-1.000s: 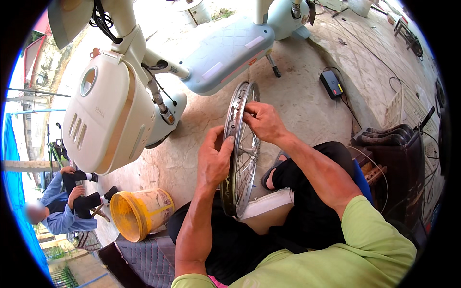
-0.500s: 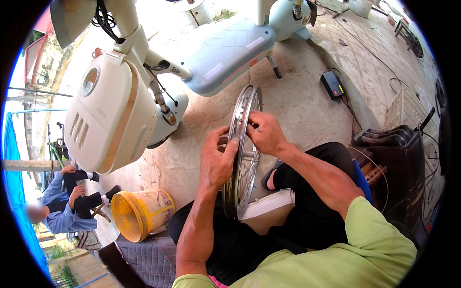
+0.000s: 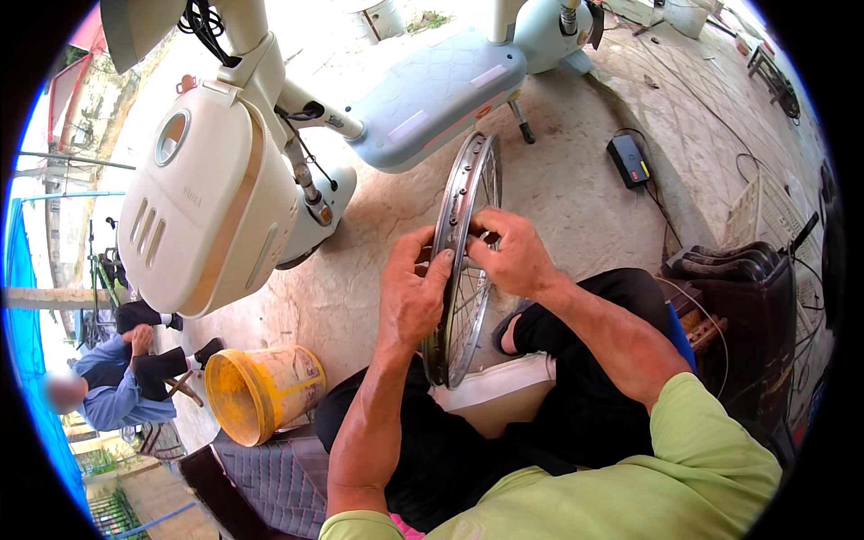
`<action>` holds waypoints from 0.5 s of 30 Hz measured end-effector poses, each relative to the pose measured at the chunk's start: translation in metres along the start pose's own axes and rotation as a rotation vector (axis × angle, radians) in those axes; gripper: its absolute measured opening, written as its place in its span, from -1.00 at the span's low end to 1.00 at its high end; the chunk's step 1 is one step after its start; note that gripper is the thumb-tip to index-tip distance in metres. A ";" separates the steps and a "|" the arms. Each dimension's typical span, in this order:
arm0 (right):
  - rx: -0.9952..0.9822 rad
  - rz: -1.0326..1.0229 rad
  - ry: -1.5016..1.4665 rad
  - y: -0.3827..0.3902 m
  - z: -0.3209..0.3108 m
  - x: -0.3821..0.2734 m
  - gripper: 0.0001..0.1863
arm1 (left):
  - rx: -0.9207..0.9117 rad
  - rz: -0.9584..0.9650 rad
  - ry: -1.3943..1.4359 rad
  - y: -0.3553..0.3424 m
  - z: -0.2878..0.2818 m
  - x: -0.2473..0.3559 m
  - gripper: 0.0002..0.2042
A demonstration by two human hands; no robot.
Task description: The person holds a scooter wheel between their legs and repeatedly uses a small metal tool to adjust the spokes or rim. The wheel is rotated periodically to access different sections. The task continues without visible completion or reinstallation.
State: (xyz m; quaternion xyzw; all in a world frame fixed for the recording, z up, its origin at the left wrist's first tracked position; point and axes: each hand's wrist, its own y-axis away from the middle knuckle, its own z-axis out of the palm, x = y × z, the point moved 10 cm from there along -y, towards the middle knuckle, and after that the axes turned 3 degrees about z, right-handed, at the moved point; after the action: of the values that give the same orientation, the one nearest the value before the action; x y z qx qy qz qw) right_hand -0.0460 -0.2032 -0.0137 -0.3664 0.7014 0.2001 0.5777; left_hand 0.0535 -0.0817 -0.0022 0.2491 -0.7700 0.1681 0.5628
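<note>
A bare metal spoked wheel [image 3: 460, 184] stands upright between my knees, its rim turned edge-on and its lower part by a pale pad [image 3: 504, 382]. My left hand [image 3: 416, 288] is closed on the rim from the left, thumb lying on the outer face of the rim. From the other side, my right hand [image 3: 513, 254] reaches in at the spokes, with thumb and forefinger bent together against the rim's edge. Whether those fingertips pinch a small part there is hidden. Thin spokes run down behind my hands to the hub.
Ahead stand a cream scooter [image 3: 211, 207] and a pale blue scooter footboard [image 3: 432, 99]. A yellow-stained bucket [image 3: 297, 382] lies tipped at the left, near a seated person [image 3: 117, 382]. A black charger box [image 3: 627, 162] with a cable rests on the concrete at the right.
The wheel has risen slightly and its top has shifted a little right, both hands staying on it. At the left, the seated person's hands have come together.
</note>
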 end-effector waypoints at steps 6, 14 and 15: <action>0.042 0.118 -0.059 -0.010 -0.001 0.019 -0.80 | 0.004 -0.009 0.086 -0.001 0.006 -0.006 -0.66; -0.027 0.081 -0.267 -0.014 0.019 0.021 -0.84 | 0.011 -0.041 0.059 -0.002 0.002 -0.010 -0.67; -0.022 0.053 -0.220 -0.014 0.018 0.018 -0.85 | 0.010 -0.046 0.043 -0.001 0.001 -0.009 -0.67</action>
State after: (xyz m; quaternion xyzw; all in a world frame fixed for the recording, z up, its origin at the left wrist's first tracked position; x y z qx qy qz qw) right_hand -0.0245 -0.2047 -0.0337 -0.3299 0.6410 0.2620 0.6416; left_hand 0.0555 -0.0816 -0.0113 0.2658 -0.7510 0.1643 0.5816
